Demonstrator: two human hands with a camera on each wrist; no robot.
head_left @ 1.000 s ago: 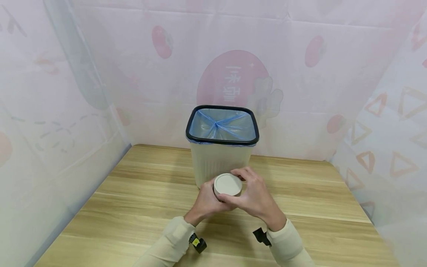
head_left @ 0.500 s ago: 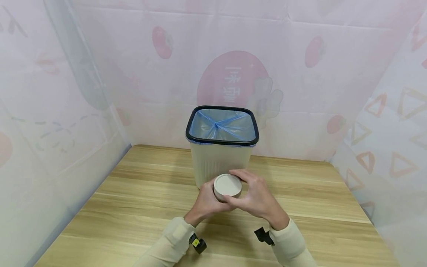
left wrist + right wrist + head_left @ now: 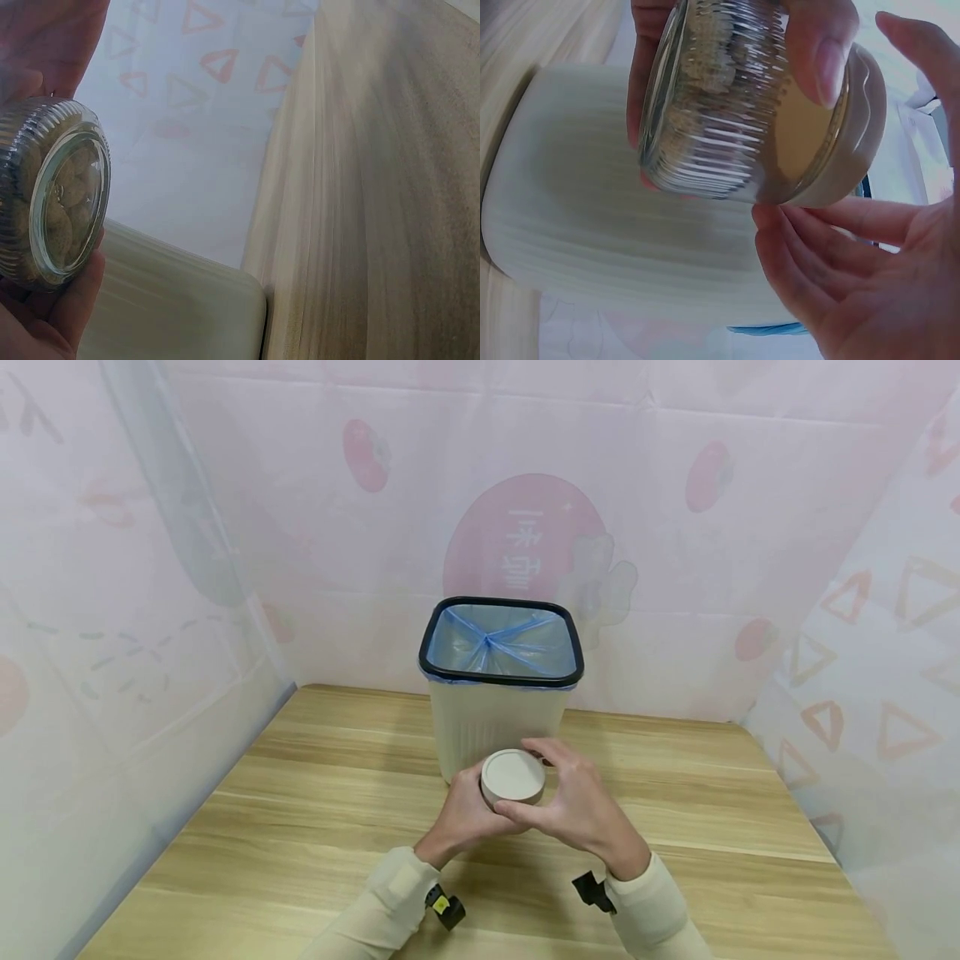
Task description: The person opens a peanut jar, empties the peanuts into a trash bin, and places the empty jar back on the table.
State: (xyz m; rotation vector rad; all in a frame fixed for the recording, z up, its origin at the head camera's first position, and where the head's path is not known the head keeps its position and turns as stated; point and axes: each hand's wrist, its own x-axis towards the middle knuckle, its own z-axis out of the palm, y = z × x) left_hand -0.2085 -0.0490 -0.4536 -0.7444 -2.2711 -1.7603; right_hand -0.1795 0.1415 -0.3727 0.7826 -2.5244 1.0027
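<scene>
A ribbed glass jar (image 3: 720, 120) with a cream screw lid (image 3: 512, 775) is held above the table, in front of the bin. My left hand (image 3: 463, 814) grips it round the glass body, the thumb (image 3: 827, 71) reaching near the lid. Through the jar's base (image 3: 71, 206) pale brown lumps show; what they are I cannot tell. My right hand (image 3: 581, 802) is spread beside the lid. In the right wrist view its fingers (image 3: 810, 247) lie against or just beside the lid's edge, while the thumb stands off it.
Behind the hands stands a cream bin (image 3: 498, 710) with a black rim (image 3: 501, 679) and a blue liner (image 3: 487, 639). Wood-grain table (image 3: 322, 793) surrounds it. Patterned cloth walls (image 3: 660, 568) enclose the back and both sides.
The right hand has shifted slightly at the lid, its thumb and finger moving a little apart again. The left hand, the jar and the bin have hardly moved.
</scene>
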